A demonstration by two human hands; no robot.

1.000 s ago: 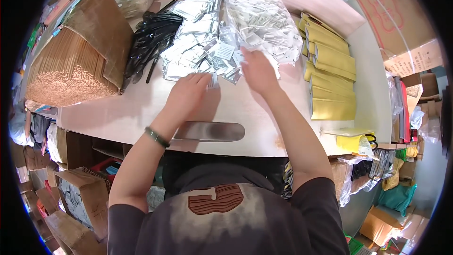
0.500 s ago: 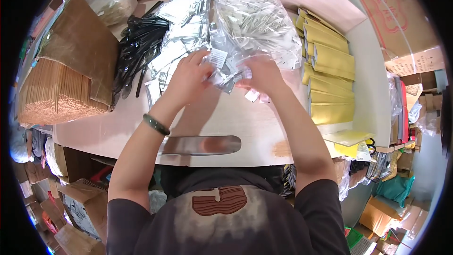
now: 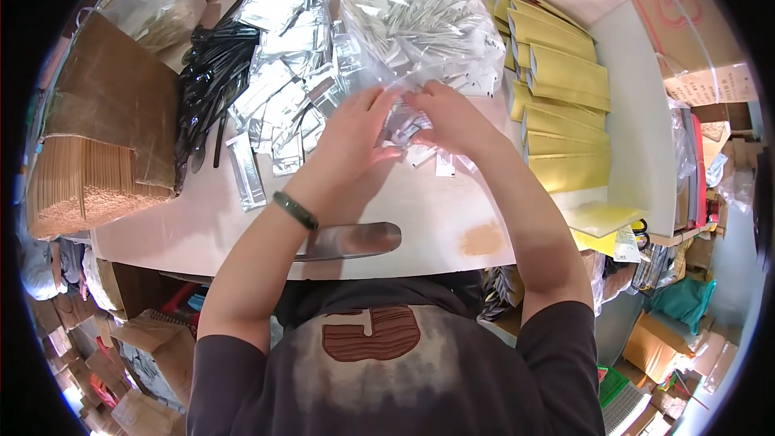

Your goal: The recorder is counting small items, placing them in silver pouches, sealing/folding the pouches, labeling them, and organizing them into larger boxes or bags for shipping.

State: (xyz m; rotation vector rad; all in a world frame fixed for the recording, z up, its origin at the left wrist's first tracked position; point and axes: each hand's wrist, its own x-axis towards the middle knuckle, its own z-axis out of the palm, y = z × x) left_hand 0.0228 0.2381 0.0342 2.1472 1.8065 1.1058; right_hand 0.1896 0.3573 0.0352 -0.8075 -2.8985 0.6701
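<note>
My left hand (image 3: 355, 131) is at the middle of the table with its thumb spread away from its fingers, whose tips touch the edge of clear plastic. Facing it, my right hand (image 3: 454, 119) curls its fingers and thumb around small white printed packets (image 3: 410, 124) between the two hands. A few more white packets (image 3: 445, 163) lie under the right hand. Just beyond both hands rests a large clear bag (image 3: 420, 20) full of thin white packets. Silver foil sachets (image 3: 286, 101) are spread in a loose heap beside the left hand.
Black plastic spoons (image 3: 211, 85) lie left of the sachets. A cardboard box (image 3: 105, 169) of thin wooden sticks stands at the far left, with a white plastic bag (image 3: 157, 12) behind. Yellow envelopes (image 3: 565, 113) line the right side. An oval cutout (image 3: 351, 240) is at the front edge.
The labelled clear sachet that was between my hands no longer shows there. My left hand has moved right, closer to my right hand, and its fingers have spread. The whole view has shifted slightly.
</note>
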